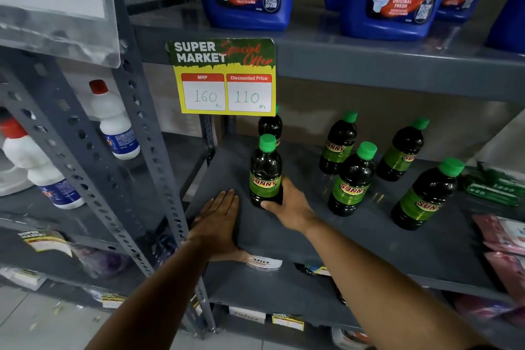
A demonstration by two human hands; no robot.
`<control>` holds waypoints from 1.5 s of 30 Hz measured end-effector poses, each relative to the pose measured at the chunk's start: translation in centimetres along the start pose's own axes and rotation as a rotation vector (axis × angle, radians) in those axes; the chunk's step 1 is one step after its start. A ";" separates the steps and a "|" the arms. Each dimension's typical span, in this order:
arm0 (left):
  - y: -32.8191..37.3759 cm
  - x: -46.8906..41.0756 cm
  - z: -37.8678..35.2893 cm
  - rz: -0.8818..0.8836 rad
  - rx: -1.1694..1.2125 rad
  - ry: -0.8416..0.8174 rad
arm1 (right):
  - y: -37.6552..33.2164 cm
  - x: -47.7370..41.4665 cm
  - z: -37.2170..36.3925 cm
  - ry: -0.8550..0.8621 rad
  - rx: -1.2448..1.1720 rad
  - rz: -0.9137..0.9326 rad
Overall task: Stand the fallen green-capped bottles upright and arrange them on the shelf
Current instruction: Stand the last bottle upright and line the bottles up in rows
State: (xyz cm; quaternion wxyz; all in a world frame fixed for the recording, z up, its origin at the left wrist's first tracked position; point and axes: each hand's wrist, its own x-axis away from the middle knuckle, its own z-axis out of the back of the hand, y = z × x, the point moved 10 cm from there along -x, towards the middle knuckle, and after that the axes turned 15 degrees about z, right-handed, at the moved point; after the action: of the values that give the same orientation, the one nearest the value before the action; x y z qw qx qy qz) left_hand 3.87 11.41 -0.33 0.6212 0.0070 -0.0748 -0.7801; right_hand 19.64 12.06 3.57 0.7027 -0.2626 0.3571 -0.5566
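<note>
Finishing up: all six bottles we see stand upright.
Our right hand [287, 204] clasps the front-left bottle [265, 172]; left hand [218, 219] lies flat, fingers spread, on the shelf [355, 239].

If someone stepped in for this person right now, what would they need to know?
Left hand: flat, palm down on the grey metal shelf, holding nothing.
Right hand: grip closed around the base of the front-left dark green-capped bottle, which stands upright.
One more such bottle stands right behind it; four others stand upright in a loose group to the right.
Done: no bottle is lying down.
Left: probably tidying the loose group into rows.
</note>
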 end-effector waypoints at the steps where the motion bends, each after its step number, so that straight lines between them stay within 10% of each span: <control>1: -0.1 0.1 0.1 0.001 0.015 0.006 | -0.3 0.7 -0.3 -0.017 0.009 0.006; 24: -0.4 -0.6 -1.0 0.011 -0.073 -0.032 | -2.8 7.0 -3.1 -0.107 -0.029 0.046; 26: -0.3 -0.5 -0.8 -0.012 -0.043 -0.013 | -2.7 7.8 -1.7 0.043 -0.121 0.070; 30: -0.5 -0.4 -0.8 -0.029 -0.027 0.010 | -0.2 12.2 7.9 0.879 0.108 0.014; 32: -0.3 -0.4 -0.8 -0.035 -0.038 0.005 | 1.8 12.2 11.4 0.974 0.209 -0.116; 39: -0.4 -0.7 -1.0 -0.030 -0.039 -0.032 | 7.6 8.0 14.3 0.580 -0.004 -0.258; 45: -0.4 -0.5 -0.8 -0.024 -0.025 -0.020 | 6.6 9.4 13.0 0.580 -0.008 -0.234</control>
State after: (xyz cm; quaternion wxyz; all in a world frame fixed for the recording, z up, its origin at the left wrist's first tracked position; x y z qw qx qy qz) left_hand 3.65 11.93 -1.21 0.6110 -0.0075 -0.0712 -0.7884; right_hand 35.13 4.18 4.42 0.5016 -0.1351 0.5122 -0.6839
